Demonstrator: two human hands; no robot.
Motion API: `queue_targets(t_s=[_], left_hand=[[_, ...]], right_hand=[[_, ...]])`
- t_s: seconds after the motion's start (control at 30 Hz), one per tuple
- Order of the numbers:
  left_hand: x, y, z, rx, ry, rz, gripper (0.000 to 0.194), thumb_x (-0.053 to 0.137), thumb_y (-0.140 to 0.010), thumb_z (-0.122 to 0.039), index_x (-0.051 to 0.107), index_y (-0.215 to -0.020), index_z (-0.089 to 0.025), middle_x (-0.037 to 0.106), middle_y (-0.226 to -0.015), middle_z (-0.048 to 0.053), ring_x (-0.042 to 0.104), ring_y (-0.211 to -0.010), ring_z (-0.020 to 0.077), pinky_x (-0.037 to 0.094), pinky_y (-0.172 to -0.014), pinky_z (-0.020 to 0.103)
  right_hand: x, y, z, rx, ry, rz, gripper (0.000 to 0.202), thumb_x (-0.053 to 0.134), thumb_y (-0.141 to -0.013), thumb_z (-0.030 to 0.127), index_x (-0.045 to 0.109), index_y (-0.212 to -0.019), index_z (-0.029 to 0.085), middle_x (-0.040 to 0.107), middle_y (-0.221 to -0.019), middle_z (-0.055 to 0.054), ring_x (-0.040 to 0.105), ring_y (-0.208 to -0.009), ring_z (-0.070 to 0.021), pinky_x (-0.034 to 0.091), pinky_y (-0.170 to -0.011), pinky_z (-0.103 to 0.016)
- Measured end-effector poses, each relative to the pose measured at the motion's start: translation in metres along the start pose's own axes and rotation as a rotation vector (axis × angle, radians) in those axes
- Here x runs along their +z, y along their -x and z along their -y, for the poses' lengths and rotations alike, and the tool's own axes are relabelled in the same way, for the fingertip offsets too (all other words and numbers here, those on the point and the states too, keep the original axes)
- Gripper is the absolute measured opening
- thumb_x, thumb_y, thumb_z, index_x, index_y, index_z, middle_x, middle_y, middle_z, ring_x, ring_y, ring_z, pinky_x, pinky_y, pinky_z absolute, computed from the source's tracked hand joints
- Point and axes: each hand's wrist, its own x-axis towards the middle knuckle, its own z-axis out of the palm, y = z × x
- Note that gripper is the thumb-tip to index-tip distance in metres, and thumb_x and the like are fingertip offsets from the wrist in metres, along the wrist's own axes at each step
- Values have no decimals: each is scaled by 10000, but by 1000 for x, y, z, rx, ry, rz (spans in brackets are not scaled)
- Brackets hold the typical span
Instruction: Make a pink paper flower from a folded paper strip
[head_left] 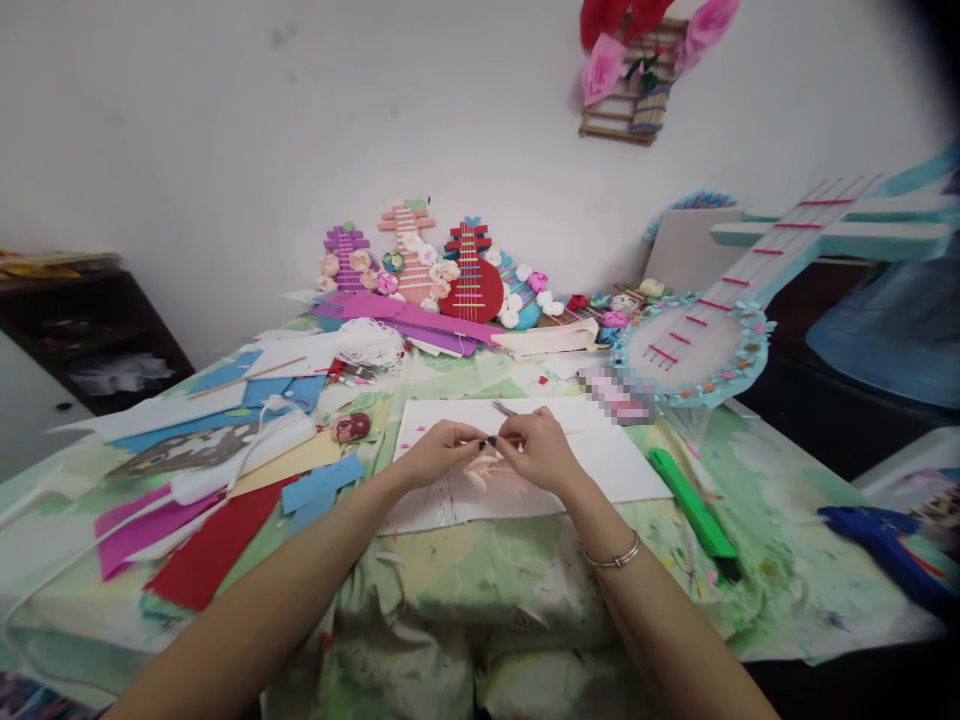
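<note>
My left hand (444,452) and my right hand (541,450) meet over a white board (615,460), thumbs and fingers pinched close together. Whatever lies between the fingertips is too small and hidden to name. Just beneath them are pale pink, petal-like pieces (501,478); whether these are held or lying on the board, I cannot tell. Behind the right hand, a pointed metal tool (504,408) rests on the board, partly covered. Small pink scraps (420,430) lie at the board's left side.
A green utility knife (694,510) lies right of the board, near a large blue-trimmed paper lute (690,345). Coloured sheets (225,540), a white cable (259,440) and a string bundle (370,345) are at left. Small decorated lutes (472,285) stand along the wall.
</note>
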Motion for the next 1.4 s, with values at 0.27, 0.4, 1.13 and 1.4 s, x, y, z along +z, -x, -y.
queue_targets(t_s=[0.27,0.4,1.13,1.4], left_hand=[[1,2,-7,2,-69,-39,325,481,-780,-268,687,-970,-103,613,-637,5,390,-495,71,292,-469,178],[1,1,-7,-5,-61,-86,288,515,-757,-262,705,-901,-100,684,-770,51,505,-595,108,367,-535,190],[1,0,9,332,-492,-319,172,545,-740,-142,684,-840,-162,654,-726,46,567,-739,156,449,-666,247],[3,0,6,381,-507,-393,147,545,-698,-102,662,-764,-163,668,-737,53,572,-772,175,461,-706,283]], right_hand=[[-1,0,2,19,42,1,150,539,-742,228,590,-622,156,625,-585,-10,519,-554,-120,257,-718,-297],[0,0,3,11,62,-30,118,547,-729,218,574,-634,154,627,-607,-13,517,-572,-121,250,-706,-295],[4,0,2,77,86,-126,250,582,-761,354,583,-610,155,617,-612,-5,514,-619,-121,187,-832,-353],[7,2,4,-42,207,-229,183,557,-778,314,551,-670,166,585,-669,-12,496,-708,-149,172,-882,-376]])
